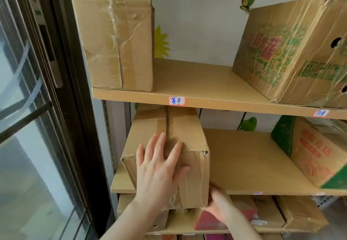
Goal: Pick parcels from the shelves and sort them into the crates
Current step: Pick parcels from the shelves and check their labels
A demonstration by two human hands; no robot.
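Observation:
A plain taped cardboard parcel (180,132) sits on the middle shelf (244,161), its near end sticking out past the shelf's front edge. My left hand (159,168) lies flat with spread fingers over the parcel's top front edge and front face. My right hand (219,202) holds the parcel's lower right corner from below and the side, fingers partly hidden behind the box.
The upper shelf (197,82) carries a plain box (116,40) at left and a green-printed box (293,52) at right. A green-and-orange box (311,151) stands right on the middle shelf. More boxes (277,213) fill the shelf below. A glass door (33,108) flanks the left.

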